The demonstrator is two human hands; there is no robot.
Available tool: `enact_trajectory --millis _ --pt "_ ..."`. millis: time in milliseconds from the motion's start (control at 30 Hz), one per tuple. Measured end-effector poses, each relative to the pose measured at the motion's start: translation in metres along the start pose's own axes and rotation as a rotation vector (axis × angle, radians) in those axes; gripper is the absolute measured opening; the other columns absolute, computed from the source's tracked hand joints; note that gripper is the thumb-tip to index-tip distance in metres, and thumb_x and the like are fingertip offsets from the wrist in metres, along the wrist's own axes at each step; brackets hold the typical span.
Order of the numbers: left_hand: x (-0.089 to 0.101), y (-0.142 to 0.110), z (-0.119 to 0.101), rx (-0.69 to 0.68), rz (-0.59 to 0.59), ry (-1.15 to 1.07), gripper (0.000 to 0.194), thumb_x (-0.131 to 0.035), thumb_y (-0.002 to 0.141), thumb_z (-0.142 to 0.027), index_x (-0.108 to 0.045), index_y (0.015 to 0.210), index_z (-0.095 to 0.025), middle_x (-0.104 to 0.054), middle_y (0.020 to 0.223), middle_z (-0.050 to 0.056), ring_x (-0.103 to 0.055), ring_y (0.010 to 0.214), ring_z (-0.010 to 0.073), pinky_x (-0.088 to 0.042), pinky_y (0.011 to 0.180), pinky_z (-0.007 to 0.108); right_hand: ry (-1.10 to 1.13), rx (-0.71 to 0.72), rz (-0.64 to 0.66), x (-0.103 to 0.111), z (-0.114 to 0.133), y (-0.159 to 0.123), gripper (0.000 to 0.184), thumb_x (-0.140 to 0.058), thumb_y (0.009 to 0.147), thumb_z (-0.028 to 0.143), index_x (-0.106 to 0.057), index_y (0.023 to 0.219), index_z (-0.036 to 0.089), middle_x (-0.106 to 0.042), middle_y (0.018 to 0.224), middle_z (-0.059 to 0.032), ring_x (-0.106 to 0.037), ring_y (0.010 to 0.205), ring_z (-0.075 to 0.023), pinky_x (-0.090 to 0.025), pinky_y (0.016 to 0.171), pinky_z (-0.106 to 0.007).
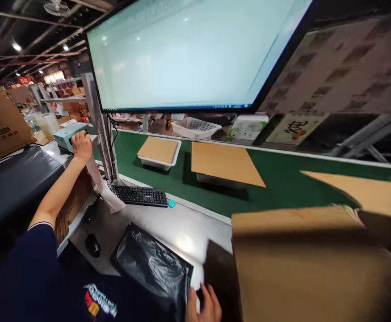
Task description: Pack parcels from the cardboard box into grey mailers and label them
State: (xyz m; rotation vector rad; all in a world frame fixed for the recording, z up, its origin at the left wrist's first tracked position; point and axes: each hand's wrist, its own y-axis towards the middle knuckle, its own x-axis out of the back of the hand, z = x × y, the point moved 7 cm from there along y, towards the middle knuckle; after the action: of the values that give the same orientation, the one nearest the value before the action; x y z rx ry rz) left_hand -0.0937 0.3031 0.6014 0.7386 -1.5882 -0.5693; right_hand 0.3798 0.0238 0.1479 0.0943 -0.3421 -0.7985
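Printing, I'd guess: upper left, my left hand point(81, 146) curls at the boxy pale-blue printer point(63, 136); right hand point(204, 306) bent; holds unclear; pinch next.

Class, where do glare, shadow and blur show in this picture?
Head view: glare on the metal table and black bag; head view: shadow on the green belt under a cardboard sheet; head view: monitor washed out, nearest cardboard box blurred.
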Motion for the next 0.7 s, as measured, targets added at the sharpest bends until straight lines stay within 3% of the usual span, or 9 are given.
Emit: enact_trajectory --millis 67,167,233,300,367,467,567,700 --pt "-0.006 -0.043 -0.048 -0.140 0.068 -0.201 0.006 -0.063 0.094 -0.023 -0.067 0.091 -0.019 -0.068 0.134 0.017 -0.057 0.131 0.0330 -0.043 0.118 0.054 0.085 -0.099 0.135 -0.020 0.035 -0.001 0.068 -0.067 0.073 0.075 -0.076 0.116 0.023 -0.073 0.125 -0.0213 -0.067 0.125 -0.0454 -0.046 0.116 -0.073" --pt "-0.012 -0.139 -0.122 -0.269 0.284 -0.769 0.016 -0.070 0.094 -0.036 -0.065 0.090 -0.021 -0.069 0.122 0.011 -0.063 0.120 0.0254 -0.054 0.105 0.042 0.393 -0.339 0.363 -0.064 0.079 -0.002 0.064 -0.076 0.067 0.070 -0.072 0.112 0.024 -0.075 0.118 -0.0146 -0.072 0.115 -0.0334 -0.054 0.110 -0.060" --pt "-0.021 -0.212 -0.154 -0.130 0.548 -1.163 0.024 -0.073 0.092 -0.043 -0.064 0.089 -0.021 -0.069 0.119 0.008 -0.066 0.108 0.0206 -0.058 0.090 0.034 0.671 -0.486 0.529 -0.090 0.097 -0.004 0.059 -0.077 0.068 0.068 -0.072 0.110 0.027 -0.075 0.122 -0.0104 -0.072 0.115 -0.0285 -0.058 0.105 -0.051" --pt "-0.038 -0.284 -0.169 0.176 0.836 -1.463 0.034 -0.077 0.088 -0.050 -0.061 0.085 -0.020 -0.069 0.117 0.006 -0.067 0.094 0.0165 -0.059 0.078 0.029 0.875 -0.617 0.621 -0.101 0.103 -0.010 0.055 -0.078 0.069 0.068 -0.074 0.105 0.027 -0.076 0.119 -0.0074 -0.073 0.108 -0.0246 -0.061 0.096 -0.043" --pt "-0.058 -0.349 -0.169 0.503 1.031 -1.626 0.044 -0.083 0.081 -0.055 -0.056 0.080 -0.020 -0.070 0.114 0.005 -0.067 0.088 0.0146 -0.059 0.074 0.028 0.897 -0.706 0.595 -0.095 0.095 -0.018 0.047 -0.085 0.065 0.061 -0.073 0.093 0.024 -0.077 0.097 -0.0032 -0.072 0.087 -0.0178 -0.060 0.079 -0.031" --pt "-0.093 -0.412 -0.148 0.807 1.106 -1.632 0.053 -0.088 0.070 -0.058 -0.051 0.079 -0.021 -0.070 0.108 0.003 -0.067 0.090 0.0153 -0.060 0.079 0.031 0.684 -0.751 0.454 -0.076 0.066 -0.033 0.045 -0.092 0.056 0.049 -0.063 0.076 0.022 -0.064 0.069 0.0042 -0.058 0.061 -0.0101 -0.047 0.057 -0.022" --pt "-0.125 -0.448 -0.118 0.793 1.123 -1.306 0.047 -0.078 0.076 -0.060 -0.050 0.082 -0.022 -0.068 0.100 0.003 -0.069 0.089 0.0155 -0.061 0.084 0.034 0.439 -0.729 0.354 -0.066 0.036 -0.045 0.052 -0.086 0.055 0.053 -0.053 0.082 0.025 -0.064 0.069 0.0042 -0.059 0.061 -0.0139 -0.046 0.057 -0.025" --pt "-0.156 -0.479 -0.092 0.667 1.180 -0.886 0.029 -0.062 0.089 -0.049 -0.049 0.084 -0.023 -0.063 0.084 0.001 -0.069 0.074 0.0169 -0.060 0.072 0.034 0.160 -0.681 0.282 -0.068 0.008 -0.048 0.047 -0.076 0.065 0.049 -0.042 0.089 0.028 -0.062 0.068 0.0053 -0.059 0.064 -0.0176 -0.048 0.063 -0.030"
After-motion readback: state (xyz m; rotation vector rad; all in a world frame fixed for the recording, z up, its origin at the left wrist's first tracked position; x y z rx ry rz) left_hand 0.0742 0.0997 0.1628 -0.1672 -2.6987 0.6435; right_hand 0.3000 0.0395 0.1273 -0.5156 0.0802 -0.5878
